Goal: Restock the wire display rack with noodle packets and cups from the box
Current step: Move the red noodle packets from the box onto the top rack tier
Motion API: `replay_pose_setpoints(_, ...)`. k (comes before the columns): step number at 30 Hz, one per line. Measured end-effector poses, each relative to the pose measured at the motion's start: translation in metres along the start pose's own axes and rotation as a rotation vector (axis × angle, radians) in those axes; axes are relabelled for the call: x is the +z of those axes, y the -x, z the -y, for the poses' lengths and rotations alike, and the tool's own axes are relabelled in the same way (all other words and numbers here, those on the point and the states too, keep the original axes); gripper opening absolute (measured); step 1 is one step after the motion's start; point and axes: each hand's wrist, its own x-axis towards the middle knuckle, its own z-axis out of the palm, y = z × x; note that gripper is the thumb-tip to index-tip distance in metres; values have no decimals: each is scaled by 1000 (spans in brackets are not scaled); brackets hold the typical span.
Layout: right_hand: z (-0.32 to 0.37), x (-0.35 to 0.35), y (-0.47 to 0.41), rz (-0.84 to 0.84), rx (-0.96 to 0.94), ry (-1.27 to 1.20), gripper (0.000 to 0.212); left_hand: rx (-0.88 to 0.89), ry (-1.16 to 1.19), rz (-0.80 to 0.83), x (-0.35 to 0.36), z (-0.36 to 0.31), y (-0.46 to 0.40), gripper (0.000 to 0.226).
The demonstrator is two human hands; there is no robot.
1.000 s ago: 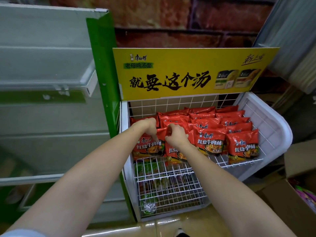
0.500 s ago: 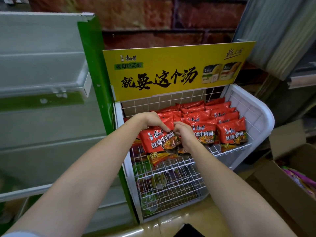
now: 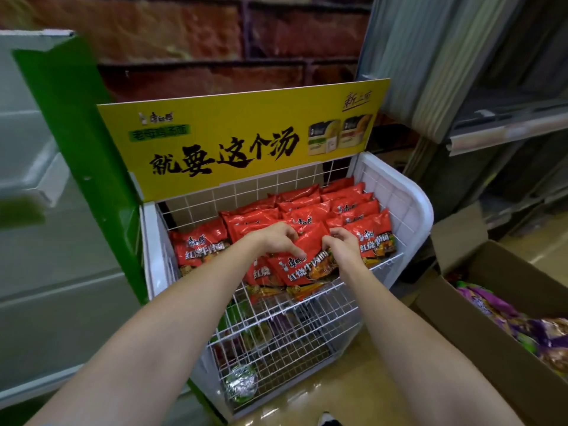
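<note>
A white wire display rack [image 3: 408, 207] holds rows of red noodle packets on its top shelf. My left hand [image 3: 276, 238] and my right hand [image 3: 342, 244] both grip the top edge of one red noodle packet [image 3: 302, 269] at the front middle of the shelf. Another red packet [image 3: 199, 247] lies at the front left, and one [image 3: 376, 238] at the front right. Lower shelves hold green and purple packets and a foil-lidded cup [image 3: 241, 382], seen through the wire.
A yellow sign [image 3: 246, 142] stands behind the top shelf. An open cardboard box [image 3: 467, 321] with purple and green packets [image 3: 504, 312] sits on the floor at the right. A green panel [image 3: 83, 142] and grey shelving flank the rack's left.
Both hands have shifted right along the front row with a red packet, from the left front toward the middle. The view has swung left and closer.
</note>
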Motion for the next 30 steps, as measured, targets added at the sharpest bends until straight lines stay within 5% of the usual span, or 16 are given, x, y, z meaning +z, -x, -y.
replay_pose_setpoints(3, -1, -16, -23, -69, 23, -23, 21, 44, -35, -85, 10, -17, -22, 40)
replay_pose_setpoints(9, 2, -47, -61, -87, -138, 148, 33, -40, -237, -158, 37, -49, -60, 35)
replay_pose_setpoints(16, -5, -63, -99, 159, -190, 455, 33, -149, -355, -231, 58, -69, -91, 35)
replay_pose_setpoints(20, -8, -63, -103, 131, -311, 571, 25, -132, -395, -300, 54, -72, -84, 37)
replay_pose_setpoints(24, -2, -41, -91, -58, -566, 654, 16, -9, -274, -353, 40, -58, -68, 33)
replay_pose_setpoints(27, 6, -7, -79, 12, -661, 632, 14, 36, -105, -454, 20, -40, -47, 14)
replay_pose_setpoints(30, 13, 32, -60, 120, -643, 498, 18, -64, -30, -653, -6, -12, -18, 22)
